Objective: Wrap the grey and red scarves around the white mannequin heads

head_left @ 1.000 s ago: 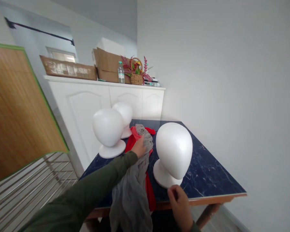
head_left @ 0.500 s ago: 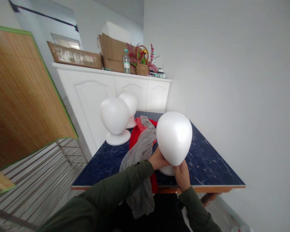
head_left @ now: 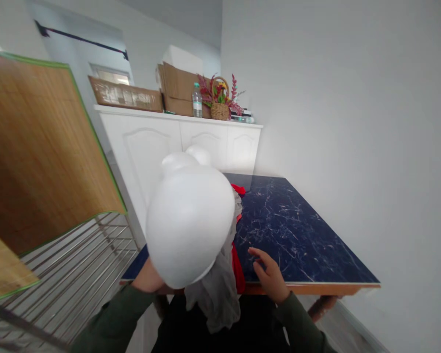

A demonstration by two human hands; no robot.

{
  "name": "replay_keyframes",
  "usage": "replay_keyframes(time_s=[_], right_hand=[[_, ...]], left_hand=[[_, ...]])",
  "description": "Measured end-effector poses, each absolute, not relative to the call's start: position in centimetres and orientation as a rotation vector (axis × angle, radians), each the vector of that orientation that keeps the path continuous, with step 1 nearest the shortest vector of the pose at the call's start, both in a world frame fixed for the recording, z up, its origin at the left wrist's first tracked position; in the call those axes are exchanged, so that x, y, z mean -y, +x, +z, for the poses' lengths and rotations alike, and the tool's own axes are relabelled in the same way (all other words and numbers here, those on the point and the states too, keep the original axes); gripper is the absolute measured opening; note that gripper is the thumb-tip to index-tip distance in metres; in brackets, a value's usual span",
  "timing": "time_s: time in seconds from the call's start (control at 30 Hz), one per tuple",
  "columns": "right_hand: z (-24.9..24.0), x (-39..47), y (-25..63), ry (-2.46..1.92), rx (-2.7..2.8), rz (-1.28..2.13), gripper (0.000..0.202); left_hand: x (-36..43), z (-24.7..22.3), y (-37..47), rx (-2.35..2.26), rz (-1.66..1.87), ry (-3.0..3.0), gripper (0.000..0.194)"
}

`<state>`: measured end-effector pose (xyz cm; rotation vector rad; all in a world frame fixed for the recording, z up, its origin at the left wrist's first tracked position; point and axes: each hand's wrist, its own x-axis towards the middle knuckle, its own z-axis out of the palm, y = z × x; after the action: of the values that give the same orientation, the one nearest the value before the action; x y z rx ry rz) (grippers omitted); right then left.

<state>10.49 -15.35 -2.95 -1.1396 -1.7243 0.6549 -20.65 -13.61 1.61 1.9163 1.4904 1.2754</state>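
Fingers of the left hand (head_left: pixel 149 278) are hidden under a white foam head (head_left: pixel 190 223), which it holds up close to the camera, off the worktop (head_left: pixel 297 235). Its grip itself cannot be seen. The right hand (head_left: pixel 268 274) rests loose and empty at the near worktop edge, fingers spread. Between the hands a grey scarf (head_left: pixel 216 289) hangs over that edge, with red cloth (head_left: pixel 237 267) beside it. Two more foam heads (head_left: pixel 185 158) peek out behind the lifted one, before a white cabinet (head_left: pixel 213 142).
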Motion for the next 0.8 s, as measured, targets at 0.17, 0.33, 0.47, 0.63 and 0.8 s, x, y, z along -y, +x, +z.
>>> replay_keyframes(time_s=[0.17, 0.33, 0.47, 0.63, 0.8], right_hand=[[-5.3, 14.2, 11.6, -1.197, 1.468, 0.889, 0.029], [-5.7, 14.1, 11.7, -1.214, 1.345, 0.931, 0.027], [-5.8, 14.1, 11.6, -1.229, 1.343, 0.940, 0.025], [-5.9, 14.2, 11.6, -1.237, 1.374, 0.921, 0.025], [-6.0, 14.4, 11.5, -1.239, 1.424, 0.892, 0.025]], left_hand=[[13.8, 0.1, -26.9, -1.750, 1.248, 1.967, 0.073], [12.6, -0.9, -28.3, -1.850, 1.249, 1.949, 0.076], [11.0, -2.3, -28.6, -1.825, 1.290, 1.963, 0.072], [9.6, -3.4, -28.8, -1.919, 1.381, 1.898, 0.072], [11.9, -2.6, -28.0, -1.936, 1.403, 1.883, 0.076]])
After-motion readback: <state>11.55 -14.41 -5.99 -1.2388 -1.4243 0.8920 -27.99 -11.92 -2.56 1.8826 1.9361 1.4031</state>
